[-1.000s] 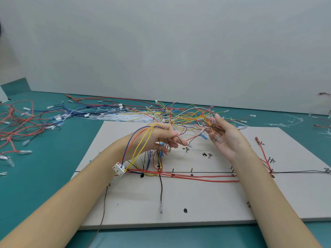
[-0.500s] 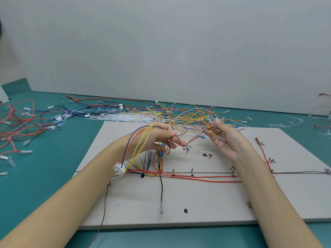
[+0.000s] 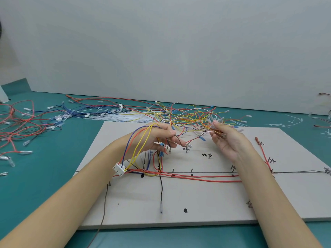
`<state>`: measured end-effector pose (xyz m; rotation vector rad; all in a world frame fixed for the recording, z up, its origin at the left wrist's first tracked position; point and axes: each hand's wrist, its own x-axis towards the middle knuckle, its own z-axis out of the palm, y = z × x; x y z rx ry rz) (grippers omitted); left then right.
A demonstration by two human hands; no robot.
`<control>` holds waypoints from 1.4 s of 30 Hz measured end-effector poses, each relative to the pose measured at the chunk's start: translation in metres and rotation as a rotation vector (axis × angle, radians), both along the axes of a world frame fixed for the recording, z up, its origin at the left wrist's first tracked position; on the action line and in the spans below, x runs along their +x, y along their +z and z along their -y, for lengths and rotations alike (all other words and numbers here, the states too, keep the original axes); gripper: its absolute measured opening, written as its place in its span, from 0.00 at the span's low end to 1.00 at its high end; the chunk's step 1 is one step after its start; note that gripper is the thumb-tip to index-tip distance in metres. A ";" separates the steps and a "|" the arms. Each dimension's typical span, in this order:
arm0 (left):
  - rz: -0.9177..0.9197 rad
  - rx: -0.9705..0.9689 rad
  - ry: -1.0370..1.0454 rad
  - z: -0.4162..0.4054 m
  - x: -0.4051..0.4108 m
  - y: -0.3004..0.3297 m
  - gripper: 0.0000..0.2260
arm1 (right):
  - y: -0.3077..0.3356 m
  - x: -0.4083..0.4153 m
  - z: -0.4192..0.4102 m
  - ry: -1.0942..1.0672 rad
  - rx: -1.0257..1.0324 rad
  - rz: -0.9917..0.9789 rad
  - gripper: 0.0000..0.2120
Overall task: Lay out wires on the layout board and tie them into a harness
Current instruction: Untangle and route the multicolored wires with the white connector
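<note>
Our left hand (image 3: 157, 138) pinches the wire bundle (image 3: 186, 122), which stretches rightward from its fingertips to our right hand (image 3: 227, 140), whose fingers pinch the far strands.

We see the pale board (image 3: 206, 203) lying flat, red wires (image 3: 197, 177) running along its pegs, a white plug (image 3: 119, 169) hanging off yellow, blue and red leads (image 3: 133, 145)

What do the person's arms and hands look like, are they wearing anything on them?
Both forearms are bare up to the frame edge: no sleeves show. The left hand and right hand wear no gloves, and no watch, ring or wristband is visible on either. No markings show. Fingernails look short and unpainted, as far as can be seen.
</note>
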<state>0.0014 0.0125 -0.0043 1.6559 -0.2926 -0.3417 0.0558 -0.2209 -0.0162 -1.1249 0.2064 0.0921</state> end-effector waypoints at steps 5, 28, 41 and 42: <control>0.006 0.010 0.003 -0.001 0.000 0.000 0.16 | -0.001 0.001 0.001 0.015 0.040 -0.009 0.04; 0.069 -0.431 0.601 -0.015 0.009 0.003 0.13 | 0.001 -0.004 0.001 0.185 -0.108 0.097 0.05; 0.114 -0.088 0.571 -0.025 0.010 0.001 0.11 | 0.005 -0.011 -0.001 0.167 -0.217 0.207 0.04; 0.120 -0.083 0.576 -0.025 0.011 0.001 0.11 | 0.005 -0.011 -0.001 0.156 -0.246 0.214 0.05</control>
